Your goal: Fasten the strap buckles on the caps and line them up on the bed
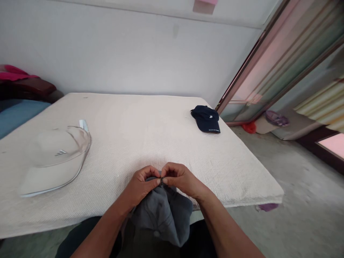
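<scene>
My left hand (139, 184) and my right hand (180, 179) meet at the front, their fingertips pinching a small metal strap buckle (162, 181) on a grey cloth cap (163, 216). The cap hangs below my hands over the near edge of a white mattress (134, 125). My fingers hide most of the buckle and strap. To the left lies a white baseball cap (53, 161) with a small logo, and a navy baseball cap (206, 119) rests farther off to the right; neither touches my hands.
The mattress has a textured white cover and its right edge drops to a bare concrete floor (290, 200). Dark and pink bedding (21, 84) lies at the far left, and a glass sliding door (268, 61) stands at the right beside a small bin (264, 123).
</scene>
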Action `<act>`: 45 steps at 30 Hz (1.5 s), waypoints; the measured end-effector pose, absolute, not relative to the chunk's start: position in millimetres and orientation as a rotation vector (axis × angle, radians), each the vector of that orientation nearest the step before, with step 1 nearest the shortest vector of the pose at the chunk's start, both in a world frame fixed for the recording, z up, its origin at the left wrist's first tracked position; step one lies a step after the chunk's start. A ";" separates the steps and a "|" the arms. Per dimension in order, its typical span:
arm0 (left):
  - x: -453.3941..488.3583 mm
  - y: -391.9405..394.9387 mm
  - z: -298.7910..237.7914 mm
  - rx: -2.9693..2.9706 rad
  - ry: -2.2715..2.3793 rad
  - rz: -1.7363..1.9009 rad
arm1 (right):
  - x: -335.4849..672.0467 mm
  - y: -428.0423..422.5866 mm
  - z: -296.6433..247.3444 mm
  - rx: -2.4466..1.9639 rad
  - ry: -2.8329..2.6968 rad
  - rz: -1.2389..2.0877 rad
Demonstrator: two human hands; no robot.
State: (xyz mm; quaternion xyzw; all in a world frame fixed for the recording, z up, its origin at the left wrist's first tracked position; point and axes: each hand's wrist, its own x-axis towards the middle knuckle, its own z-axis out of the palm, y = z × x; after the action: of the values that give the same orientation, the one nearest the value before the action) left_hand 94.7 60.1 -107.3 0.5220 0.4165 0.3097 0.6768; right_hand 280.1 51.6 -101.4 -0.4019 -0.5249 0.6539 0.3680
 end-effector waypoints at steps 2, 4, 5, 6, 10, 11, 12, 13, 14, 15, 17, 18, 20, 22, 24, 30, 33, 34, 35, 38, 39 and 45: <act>93.9 60.9 -107.1 1.165 0.930 0.679 | 279.6 51.6 -101.0 -1.034 -1.345 1.677; 94.2 61.0 -106.6 1.161 0.932 0.682 | 279.0 51.7 -100.1 -1.029 -1.338 1.672; 94.5 60.8 -106.3 1.158 0.938 0.688 | 278.7 51.8 -99.7 -1.026 -1.336 1.669; 95.0 60.6 -106.0 1.154 0.945 0.695 | 278.5 51.8 -99.3 -1.026 -1.335 1.664; 96.7 59.7 -104.9 1.147 0.968 0.709 | 277.7 51.5 -98.5 -1.067 -1.349 1.634; 97.0 59.5 -104.7 1.146 0.969 0.713 | 277.5 51.5 -98.3 -1.079 -1.354 1.625; 97.3 59.3 -104.6 1.143 0.969 0.722 | 277.3 51.5 -98.2 -1.086 -1.358 1.615; 97.5 59.1 -104.6 1.140 0.969 0.733 | 277.1 51.6 -98.0 -1.089 -1.362 1.606; 97.7 58.9 -104.6 1.138 0.970 0.746 | 276.9 51.7 -97.9 -1.090 -1.366 1.596; 97.7 58.8 -104.6 1.137 0.971 0.759 | 276.8 51.9 -97.7 -1.089 -1.371 1.587; 97.4 58.8 -104.8 1.146 0.976 0.777 | 276.9 52.0 -97.3 -1.083 -1.378 1.576; 97.0 58.9 -105.0 1.154 0.979 0.774 | 277.1 52.0 -97.3 -1.081 -1.380 1.574; 95.9 59.3 -105.6 1.170 0.989 0.753 | 277.8 51.7 -97.6 -1.079 -1.373 1.585; 94.7 59.9 -106.3 1.176 1.005 0.725 | 278.4 51.4 -98.3 -1.073 -1.356 1.605; 93.7 60.5 -107.1 1.168 1.010 0.701 | 278.7 51.1 -99.0 -1.064 -1.345 1.618; 91.3 60.8 -109.5 1.135 1.017 0.662 | 277.5 51.9 -100.9 -1.101 -1.376 1.582; 91.0 61.3 -110.8 1.153 1.031 0.663 | 275.9 52.5 -103.5 -1.156 -1.405 1.526; 91.0 61.6 -111.4 1.168 1.036 0.669 | 275.5 52.6 -104.3 -1.168 -1.418 1.511; 91.1 62.0 -111.9 1.186 1.042 0.675 | 275.1 52.5 -104.9 -1.176 -1.431 1.500; 91.2 63.3 -113.0 1.247 1.056 0.682 | 274.7 51.9 -104.9 -1.186 -1.463 1.481; 91.1 63.7 -113.0 1.265 1.054 0.680 | 274.7 51.6 -104.6 -1.191 -1.468 1.477; 91.4 64.9 -110.2 1.349 0.975 0.670 | 274.9 51.0 -105.9 -1.212 -1.467 1.474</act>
State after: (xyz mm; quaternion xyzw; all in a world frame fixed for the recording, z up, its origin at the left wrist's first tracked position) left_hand 91.4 64.9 -110.2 0.5878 0.4246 0.2918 0.6238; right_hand 274.9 51.0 -105.9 -0.4700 -0.5687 0.5717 0.3590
